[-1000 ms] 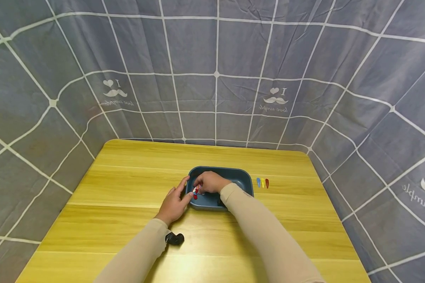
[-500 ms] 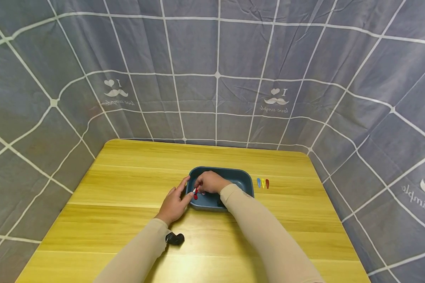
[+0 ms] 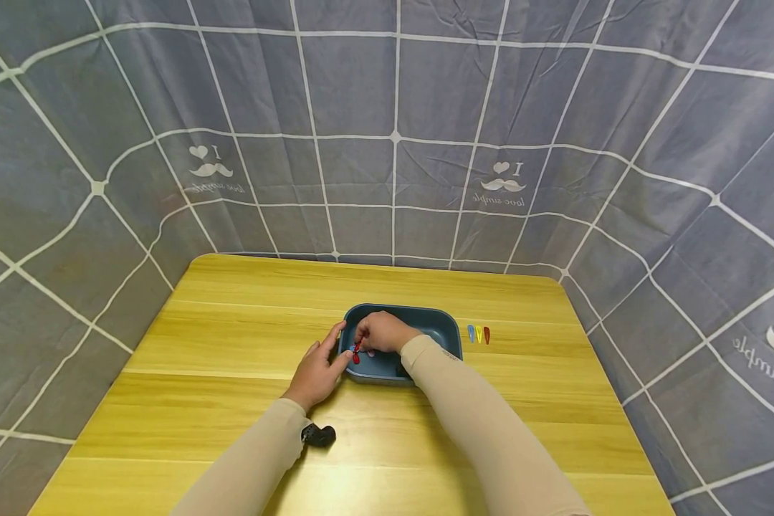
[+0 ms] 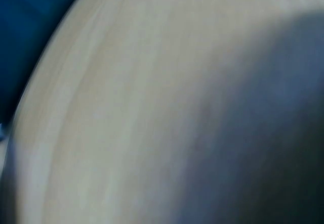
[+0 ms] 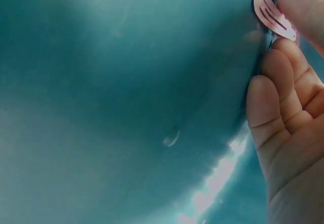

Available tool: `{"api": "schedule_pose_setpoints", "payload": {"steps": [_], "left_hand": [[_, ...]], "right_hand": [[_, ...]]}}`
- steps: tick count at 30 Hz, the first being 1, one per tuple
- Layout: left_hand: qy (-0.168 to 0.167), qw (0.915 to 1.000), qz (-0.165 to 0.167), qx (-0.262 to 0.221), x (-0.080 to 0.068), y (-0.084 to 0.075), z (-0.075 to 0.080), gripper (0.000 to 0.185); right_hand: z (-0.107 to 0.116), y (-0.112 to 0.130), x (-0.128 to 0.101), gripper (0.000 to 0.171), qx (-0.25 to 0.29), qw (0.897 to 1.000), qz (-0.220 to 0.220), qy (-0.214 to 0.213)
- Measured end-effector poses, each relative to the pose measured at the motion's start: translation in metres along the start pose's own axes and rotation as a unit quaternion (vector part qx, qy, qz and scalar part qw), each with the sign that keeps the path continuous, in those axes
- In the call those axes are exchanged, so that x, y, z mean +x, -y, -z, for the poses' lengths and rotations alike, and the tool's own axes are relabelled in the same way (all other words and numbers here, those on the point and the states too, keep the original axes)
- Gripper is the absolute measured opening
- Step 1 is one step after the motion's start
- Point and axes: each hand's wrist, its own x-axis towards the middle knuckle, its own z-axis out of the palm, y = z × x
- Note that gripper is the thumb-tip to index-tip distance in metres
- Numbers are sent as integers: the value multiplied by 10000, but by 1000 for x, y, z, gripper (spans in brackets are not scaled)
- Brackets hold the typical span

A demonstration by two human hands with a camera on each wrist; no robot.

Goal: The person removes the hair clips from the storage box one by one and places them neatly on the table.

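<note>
Head cam: right hand pinches a small red metal snap hair clip at the left rim of the dark teal plastic rectangular tray on the yellow wooden table. Left hand rests against the tray's left wall, fingers loosely straight, holding nothing. Three small clips, blue, yellow and red, lie just right of the tray.

Left wrist cam: blurry wood only.

Right wrist cam: fingers clamp the clip against the tray wall.

Tray: smooth glossy plastic. Table: glossy wood grain. Hair clip: smooth metal. Backdrop: matt creased cloth.
</note>
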Motion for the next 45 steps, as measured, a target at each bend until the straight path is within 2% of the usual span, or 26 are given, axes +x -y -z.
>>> {"api": "schedule_pose_setpoints", "payload": {"steps": [11,17,25,31,34,39,45], "left_hand": [[-21,10000,-52,8,0,0,-2,63],[-24,10000,67,19,0,-1,-2,63],[-21,9999,115,-16,-1,-2,-2,63],[-24,10000,87,18,-1,-3,-2,63],[-34,10000,88,16,0,-3,-1,63],[-68,9999,116,30,0,-4,0,64],[-34,9998,172,40,0,-2,-1,63]], "right_hand": [[5,0,-3,5,54,10000,22,-63],[6,0,-3,3,-166,9996,-30,-220],[7,-1,-6,9,-320,9985,-45,-453],[11,-3,-9,4,15,9981,-91,-614],[14,-4,-11,9,275,9976,-182,-616],[17,-6,-12,16,249,9979,-191,-562],[15,-11,-13,7,229,9981,-206,-532]]}}
